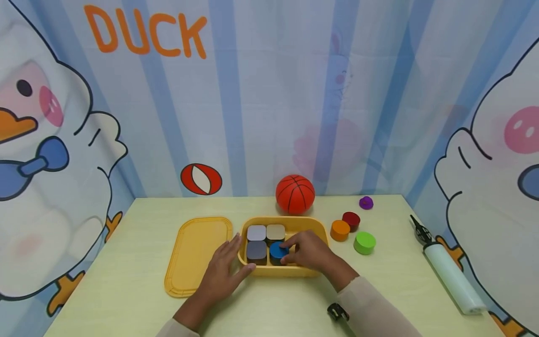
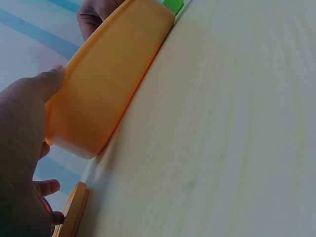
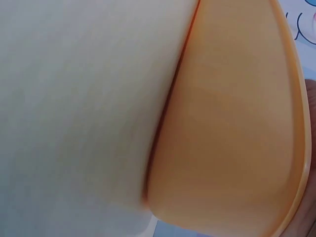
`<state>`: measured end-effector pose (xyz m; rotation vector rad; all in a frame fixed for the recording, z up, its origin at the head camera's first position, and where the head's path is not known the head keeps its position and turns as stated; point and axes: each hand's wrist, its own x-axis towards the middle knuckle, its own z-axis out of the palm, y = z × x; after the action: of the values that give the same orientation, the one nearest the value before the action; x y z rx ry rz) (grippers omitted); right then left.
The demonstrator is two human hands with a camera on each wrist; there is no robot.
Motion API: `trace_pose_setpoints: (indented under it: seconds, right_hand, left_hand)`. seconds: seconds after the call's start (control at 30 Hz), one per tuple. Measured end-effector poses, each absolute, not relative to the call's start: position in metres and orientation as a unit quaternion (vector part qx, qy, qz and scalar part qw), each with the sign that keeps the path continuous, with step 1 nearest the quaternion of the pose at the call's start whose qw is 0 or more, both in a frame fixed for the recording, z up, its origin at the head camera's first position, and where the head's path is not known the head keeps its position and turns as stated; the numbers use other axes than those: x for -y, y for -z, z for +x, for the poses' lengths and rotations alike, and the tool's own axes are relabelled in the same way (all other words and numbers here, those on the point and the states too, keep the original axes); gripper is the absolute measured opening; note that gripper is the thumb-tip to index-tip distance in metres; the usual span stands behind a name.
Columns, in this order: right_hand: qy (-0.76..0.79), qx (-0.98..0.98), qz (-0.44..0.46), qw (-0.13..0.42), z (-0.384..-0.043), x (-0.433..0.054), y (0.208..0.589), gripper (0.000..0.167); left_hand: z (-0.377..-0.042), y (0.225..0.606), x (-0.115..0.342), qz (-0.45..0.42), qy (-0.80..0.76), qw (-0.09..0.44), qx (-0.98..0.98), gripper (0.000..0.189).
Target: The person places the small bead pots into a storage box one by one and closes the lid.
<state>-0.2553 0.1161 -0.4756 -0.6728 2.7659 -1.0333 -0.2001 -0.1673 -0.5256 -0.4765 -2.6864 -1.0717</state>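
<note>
A yellow rectangular box [image 1: 278, 271] stands on the table with blocks in its left half. A lavender block [image 1: 256, 232] and a beige block [image 1: 275, 231] lie at the back. In front are a dark grey-purple block [image 1: 256, 251] and a blue round block [image 1: 277, 251]. My right hand [image 1: 309, 250] reaches over the front rim and pinches the blue round block between thumb and fingers. Extended fingers of my left hand [image 1: 225, 274] rest against the box's left end, its thumb at the front rim. In the left wrist view, that thumb [image 2: 52, 81] touches the rim.
A yellow lid [image 1: 198, 257] lies left of the box. Orange [image 1: 339, 230], dark red [image 1: 351, 221] and green [image 1: 364, 243] round blocks sit to its right, near a small purple piece [image 1: 366, 202]. A red toy basketball [image 1: 295, 194] stands behind; a pale-green pump [image 1: 452, 276] lies far right.
</note>
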Motion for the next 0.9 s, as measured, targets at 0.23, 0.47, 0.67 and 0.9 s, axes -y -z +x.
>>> trace_pose_setpoints:
  seconds: [0.23, 0.47, 0.67, 0.9]
  right_hand:
    - [0.349, -0.902, -0.245, 0.066, -0.2567, -0.1176, 0.4744, 0.031]
    - [0.354, -0.903, -0.233, 0.065, -0.2591, -0.1144, 0.4731, 0.028]
    - [0.354, -0.904, -0.229, 0.065, -0.2599, -0.1121, 0.4736, 0.029]
    - [0.353, -0.905, -0.228, 0.063, -0.2597, -0.1118, 0.4748, 0.032]
  left_hand:
    - [-0.2000, 0.5253, 0.1670, -0.163, 0.368, 0.101, 0.910, 0.087]
    - [-0.2007, 0.5254, 0.1671, -0.157, 0.365, 0.095, 0.913, 0.088]
    - [-0.2004, 0.5247, 0.1668, -0.151, 0.366, 0.088, 0.914, 0.088]
    - [-0.2010, 0.5257, 0.1676, -0.154, 0.364, 0.091, 0.914, 0.088]
